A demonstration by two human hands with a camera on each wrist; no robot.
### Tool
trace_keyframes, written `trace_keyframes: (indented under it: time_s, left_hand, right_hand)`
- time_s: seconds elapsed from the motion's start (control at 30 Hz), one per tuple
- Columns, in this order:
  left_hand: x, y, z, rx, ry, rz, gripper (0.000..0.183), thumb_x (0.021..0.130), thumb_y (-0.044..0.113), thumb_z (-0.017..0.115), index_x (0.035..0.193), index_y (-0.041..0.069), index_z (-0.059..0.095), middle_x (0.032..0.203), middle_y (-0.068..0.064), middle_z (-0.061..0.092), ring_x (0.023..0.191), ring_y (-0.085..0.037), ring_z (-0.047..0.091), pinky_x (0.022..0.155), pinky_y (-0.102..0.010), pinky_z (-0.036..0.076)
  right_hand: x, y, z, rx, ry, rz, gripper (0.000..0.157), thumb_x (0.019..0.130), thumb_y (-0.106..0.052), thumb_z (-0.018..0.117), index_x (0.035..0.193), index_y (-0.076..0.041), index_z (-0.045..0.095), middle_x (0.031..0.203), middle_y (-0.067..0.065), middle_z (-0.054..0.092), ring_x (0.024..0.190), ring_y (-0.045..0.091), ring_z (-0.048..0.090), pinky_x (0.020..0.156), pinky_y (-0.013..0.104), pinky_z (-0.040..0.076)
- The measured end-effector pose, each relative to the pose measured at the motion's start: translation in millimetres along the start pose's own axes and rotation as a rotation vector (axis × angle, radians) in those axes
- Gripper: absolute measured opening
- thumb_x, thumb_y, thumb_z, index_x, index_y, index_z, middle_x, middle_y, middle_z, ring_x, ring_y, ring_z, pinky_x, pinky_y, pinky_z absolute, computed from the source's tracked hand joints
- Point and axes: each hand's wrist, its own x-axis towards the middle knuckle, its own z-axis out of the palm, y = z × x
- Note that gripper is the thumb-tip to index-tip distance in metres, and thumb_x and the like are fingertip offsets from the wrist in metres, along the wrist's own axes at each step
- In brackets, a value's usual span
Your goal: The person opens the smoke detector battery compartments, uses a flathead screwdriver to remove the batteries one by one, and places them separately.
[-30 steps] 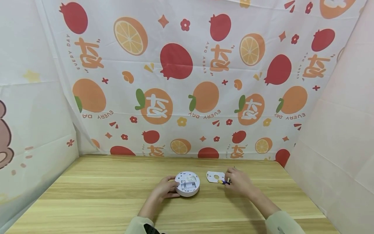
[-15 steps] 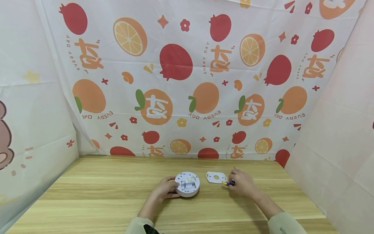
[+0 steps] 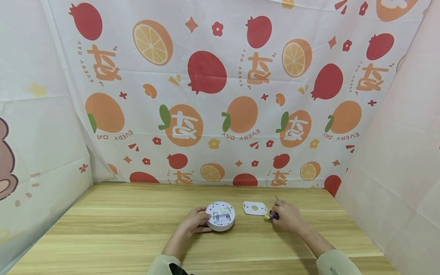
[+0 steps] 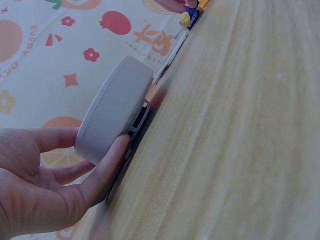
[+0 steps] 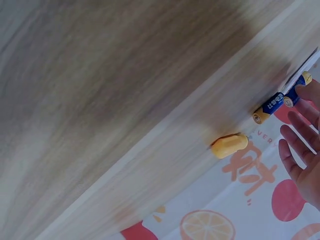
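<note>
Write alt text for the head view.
A person's left hand holds a round white device, its open compartment facing up, at a wooden table. The right hand pinches a blue-and-yellow battery near a flat white plate; fruit-print cloth hangs behind.

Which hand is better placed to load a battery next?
Probably the right hand: it holds a battery, while the left hand steadies the round white device, its open battery compartment facing up.
</note>
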Motion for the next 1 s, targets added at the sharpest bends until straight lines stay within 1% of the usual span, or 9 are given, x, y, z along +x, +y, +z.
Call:
trace_keyframes:
  time_s: [0.27,0.4,0.53,0.63,0.77,1.0]
  left_hand:
    - [0.0,-0.2,-0.1,0.000,-0.002,0.002,0.046,0.088,-0.003,0.049,0.128,-0.015,0.032,0.096,-0.021,0.055,0.078,-0.024,0.059,0.069,-0.041,0.056]
    - [0.5,-0.9,-0.4,0.000,0.000,0.004,0.045,0.088,-0.003,0.050,0.128,-0.015,0.033,0.096,-0.021,0.055,0.078,-0.024,0.059,0.069,-0.041,0.056]
    - [0.8,-1.2,-0.5,0.002,0.000,0.007,0.045,0.088,-0.003,0.050,0.128,-0.015,0.033,0.095,-0.020,0.055,0.077,-0.024,0.059,0.069,-0.040,0.056]
    - [0.3,-0.9,-0.5,0.004,-0.002,0.009,0.045,0.088,-0.003,0.049,0.128,-0.015,0.033,0.095,-0.021,0.055,0.077,-0.024,0.059,0.069,-0.040,0.056]
    - [-0.4,-0.3,-0.6,0.008,-0.002,0.009,0.046,0.088,-0.002,0.050,0.129,-0.015,0.032,0.097,-0.022,0.055,0.079,-0.025,0.058,0.069,-0.041,0.056]
    - [-1.0,0.8,0.0,0.008,-0.004,0.007,0.046,0.088,-0.002,0.049,0.129,-0.015,0.032,0.095,-0.021,0.056,0.077,-0.024,0.059,0.068,-0.040,0.056]
  right_hand:
    - [-3.1,4.5,3.9,-0.006,-0.041,0.033,0.018,0.067,-0.017,0.076,0.067,-0.017,0.057,0.082,-0.004,0.052,0.071,0.013,0.047,0.050,0.026,0.041]
    - [-4.4,6.5,6.1,-0.005,-0.041,0.034,0.017,0.066,-0.016,0.075,0.066,-0.016,0.058,0.083,-0.002,0.054,0.071,0.015,0.048,0.049,0.026,0.040]
    - [-5.2,8.3,7.8,0.002,-0.044,0.040,0.016,0.065,-0.014,0.073,0.065,-0.017,0.057,0.088,0.002,0.057,0.074,0.017,0.051,0.048,0.025,0.039]
    - [-5.7,9.0,8.4,-0.001,-0.052,0.044,0.016,0.065,-0.014,0.073,0.065,-0.017,0.057,0.088,0.002,0.057,0.075,0.018,0.051,0.048,0.025,0.040]
    - [-5.3,9.0,8.5,-0.003,-0.070,0.049,0.014,0.066,-0.015,0.072,0.066,-0.017,0.058,0.083,-0.002,0.053,0.073,0.016,0.049,0.049,0.026,0.041]
    - [-4.2,9.4,8.5,0.009,-0.080,0.067,0.015,0.066,-0.016,0.072,0.066,-0.017,0.057,0.086,0.000,0.055,0.076,0.018,0.050,0.048,0.026,0.041]
